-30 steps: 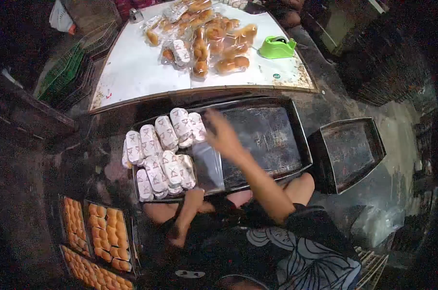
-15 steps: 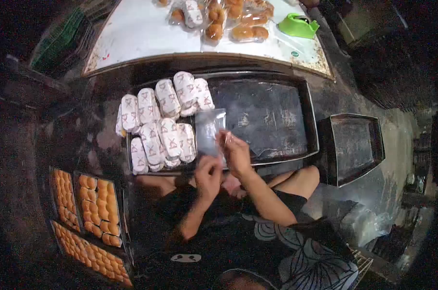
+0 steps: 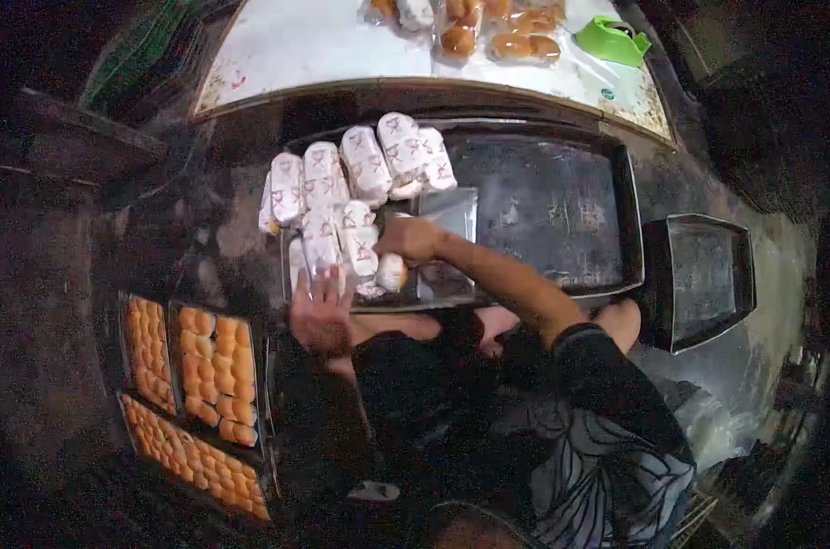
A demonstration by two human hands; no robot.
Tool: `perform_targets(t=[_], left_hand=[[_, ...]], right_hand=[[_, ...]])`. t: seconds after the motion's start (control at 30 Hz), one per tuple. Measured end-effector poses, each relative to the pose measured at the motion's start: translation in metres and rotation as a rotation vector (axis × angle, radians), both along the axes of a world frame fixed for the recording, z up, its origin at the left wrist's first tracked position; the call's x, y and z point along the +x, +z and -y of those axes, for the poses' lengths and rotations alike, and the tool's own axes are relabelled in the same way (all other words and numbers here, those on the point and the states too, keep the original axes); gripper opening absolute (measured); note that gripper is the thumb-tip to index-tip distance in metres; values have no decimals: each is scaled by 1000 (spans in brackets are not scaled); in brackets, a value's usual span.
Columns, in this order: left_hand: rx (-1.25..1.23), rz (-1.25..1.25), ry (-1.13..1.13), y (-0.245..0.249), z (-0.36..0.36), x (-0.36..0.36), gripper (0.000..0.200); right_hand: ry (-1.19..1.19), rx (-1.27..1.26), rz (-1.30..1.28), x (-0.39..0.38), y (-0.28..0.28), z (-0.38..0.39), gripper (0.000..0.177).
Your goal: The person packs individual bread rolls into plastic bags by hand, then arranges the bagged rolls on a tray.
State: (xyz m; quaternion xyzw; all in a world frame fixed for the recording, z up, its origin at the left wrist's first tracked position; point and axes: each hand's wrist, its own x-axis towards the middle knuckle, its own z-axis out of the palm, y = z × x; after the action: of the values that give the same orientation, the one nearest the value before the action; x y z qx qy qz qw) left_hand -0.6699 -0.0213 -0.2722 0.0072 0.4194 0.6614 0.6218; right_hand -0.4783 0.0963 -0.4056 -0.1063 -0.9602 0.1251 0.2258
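In the black tray, paper-wrapped buns crowd the left part beside clear bags; the right grip clasps an end bun, the left grip spreads, released, over others; lower-left trays hold bare golden buns

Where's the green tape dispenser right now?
In the head view, the green tape dispenser is at the top right, on the white table, just right of the bagged buns.
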Motion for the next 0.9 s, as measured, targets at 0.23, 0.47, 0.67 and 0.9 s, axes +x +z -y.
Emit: perform_targets(t=[0.23,0.47,0.67,0.9], left_hand=[[216,318,142,15,-18,20,51],[511,-3,-167,23,-11,92,63],[360,-106,-406,-14,21,107,59],[108,-27,-236,-13,29,125,48]], right_hand=[[-700,-1381,-639,32,93,115,40],[-934,-1120,-132,38,206,117,47],[-1135,-1406,-437,37,196,124,79],[-902,-805,-429,49,138,137,49]])
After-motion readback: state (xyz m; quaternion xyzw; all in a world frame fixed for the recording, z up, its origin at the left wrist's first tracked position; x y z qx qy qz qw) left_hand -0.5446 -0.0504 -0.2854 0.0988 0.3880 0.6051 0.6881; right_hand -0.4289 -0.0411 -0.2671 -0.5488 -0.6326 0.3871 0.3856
